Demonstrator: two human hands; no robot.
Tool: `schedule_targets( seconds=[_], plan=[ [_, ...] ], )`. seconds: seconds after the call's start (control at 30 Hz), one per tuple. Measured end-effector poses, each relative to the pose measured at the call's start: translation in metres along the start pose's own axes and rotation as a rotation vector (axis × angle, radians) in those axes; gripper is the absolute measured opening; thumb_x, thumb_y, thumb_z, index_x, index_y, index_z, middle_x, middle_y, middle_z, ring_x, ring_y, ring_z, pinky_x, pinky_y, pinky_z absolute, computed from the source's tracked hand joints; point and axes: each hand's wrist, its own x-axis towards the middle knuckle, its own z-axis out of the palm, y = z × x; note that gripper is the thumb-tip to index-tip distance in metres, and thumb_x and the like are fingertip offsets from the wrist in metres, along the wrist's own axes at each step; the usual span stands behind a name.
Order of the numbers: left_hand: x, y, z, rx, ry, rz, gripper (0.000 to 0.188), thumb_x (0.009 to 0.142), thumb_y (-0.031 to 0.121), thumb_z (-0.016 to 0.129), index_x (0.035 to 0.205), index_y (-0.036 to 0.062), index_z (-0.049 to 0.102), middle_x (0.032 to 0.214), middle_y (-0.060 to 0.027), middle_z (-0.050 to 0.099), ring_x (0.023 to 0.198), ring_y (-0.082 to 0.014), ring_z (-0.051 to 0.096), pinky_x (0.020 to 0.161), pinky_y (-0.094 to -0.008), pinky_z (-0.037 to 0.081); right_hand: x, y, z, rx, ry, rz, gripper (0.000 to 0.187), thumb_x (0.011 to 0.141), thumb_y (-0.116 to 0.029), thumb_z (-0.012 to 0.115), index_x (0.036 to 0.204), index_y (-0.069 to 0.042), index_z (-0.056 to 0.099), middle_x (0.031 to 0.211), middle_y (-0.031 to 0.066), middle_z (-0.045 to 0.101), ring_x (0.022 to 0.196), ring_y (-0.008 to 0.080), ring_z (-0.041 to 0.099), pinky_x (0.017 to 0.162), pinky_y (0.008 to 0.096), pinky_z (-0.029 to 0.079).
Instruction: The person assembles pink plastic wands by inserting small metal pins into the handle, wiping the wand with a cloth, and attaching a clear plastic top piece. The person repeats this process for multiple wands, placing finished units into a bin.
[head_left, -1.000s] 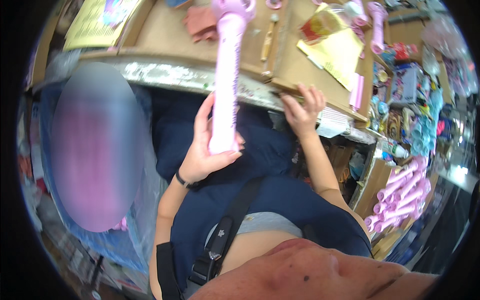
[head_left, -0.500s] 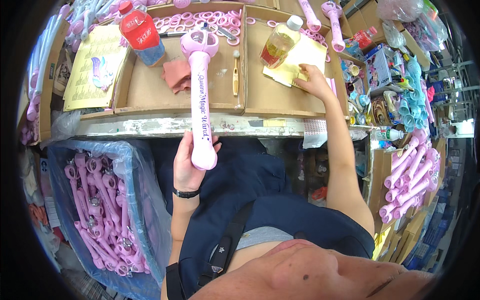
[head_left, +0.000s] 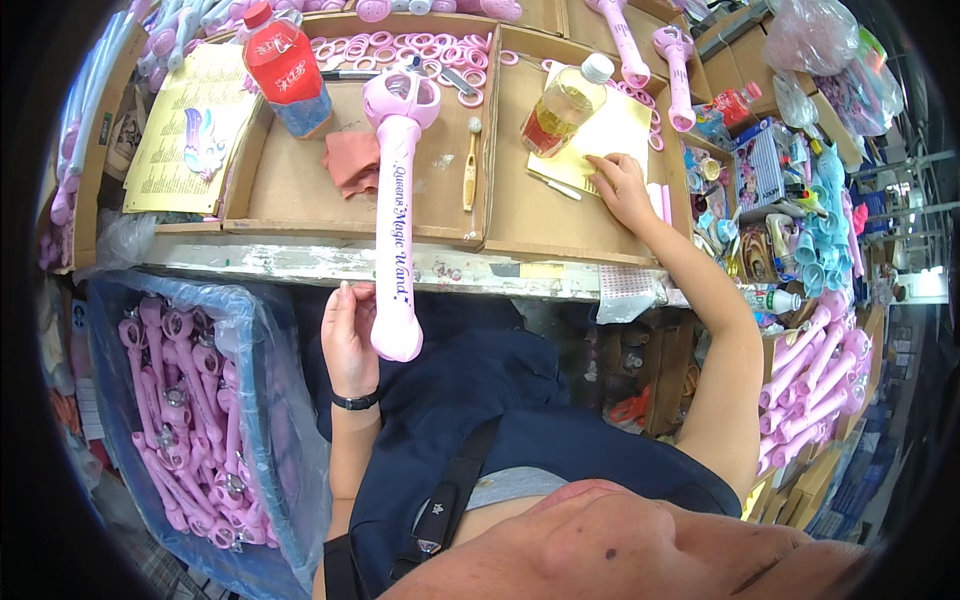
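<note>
A pink toy wand (head_left: 396, 230) with dark lettering runs upright across the picture, its round openwork head over the left cardboard tray (head_left: 420, 225). My left hand (head_left: 350, 345) is at the wand's lower end, fingertips against its left side; some fingers are hidden behind the handle, which they seem to grip. My right hand (head_left: 622, 190) rests on yellow paper (head_left: 605, 125) in the right tray (head_left: 540, 225). Its fingers are bent, seemingly pinching the sheet. Beside them lie a thin white stick (head_left: 563, 188) and a white-capped bottle of yellowish liquid (head_left: 565, 110).
In the left tray are a folded reddish cloth (head_left: 352, 163), a brush (head_left: 471, 165), pink rings (head_left: 395, 45) and a red bottle (head_left: 287, 70). Yellow printed sheets (head_left: 165, 150) lie left. Pink wands fill a blue lined bin (head_left: 250, 400) and a box at the right (head_left: 815, 385).
The wand has swung more upright and slightly nearer to me. My left hand has shifted left on it. My right fingers have bent, and the white stick now shows more beside the paper.
</note>
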Motion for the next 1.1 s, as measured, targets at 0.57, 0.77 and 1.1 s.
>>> schedule_targets(
  seconds=[0.57,0.77,1.1],
  plan=[
    [0.014,0.005,0.009,0.015,-0.041,-0.064,0.016,0.099,0.015,0.045,0.098,0.0029,0.055,0.092,-0.0063,0.063,0.081,-0.0123,0.062,0.075,-0.0266,0.050,-0.008,0.009,0.008,0.111,-0.001,0.025,0.028,0.083,-0.010,0.064,0.110,-0.005,0.065,0.102,0.0134,0.057,0.097,0.0282,0.052,0.084,0.0337,0.044],
    [0.016,0.012,0.018,0.066,-0.052,-0.081,0.018,0.099,0.018,0.046,0.098,0.0029,0.056,0.090,-0.0066,0.064,0.079,-0.0119,0.062,0.073,-0.0262,0.050,-0.002,0.004,0.009,0.012,0.070,-0.072,0.030,0.081,-0.006,0.059,0.111,-0.005,0.063,0.107,0.0124,0.059,0.103,0.0294,0.052,0.090,0.0368,0.042],
    [0.014,0.007,0.016,0.025,-0.031,-0.118,0.015,0.099,0.017,0.046,0.098,0.0044,0.054,0.087,-0.0045,0.063,0.076,-0.0102,0.061,0.070,-0.0241,0.050,-0.003,0.006,0.011,0.046,0.082,-0.066,0.025,0.081,-0.004,0.060,0.105,-0.005,0.066,0.103,0.0116,0.061,0.098,0.0295,0.055,0.088,0.0366,0.043]
  ],
)
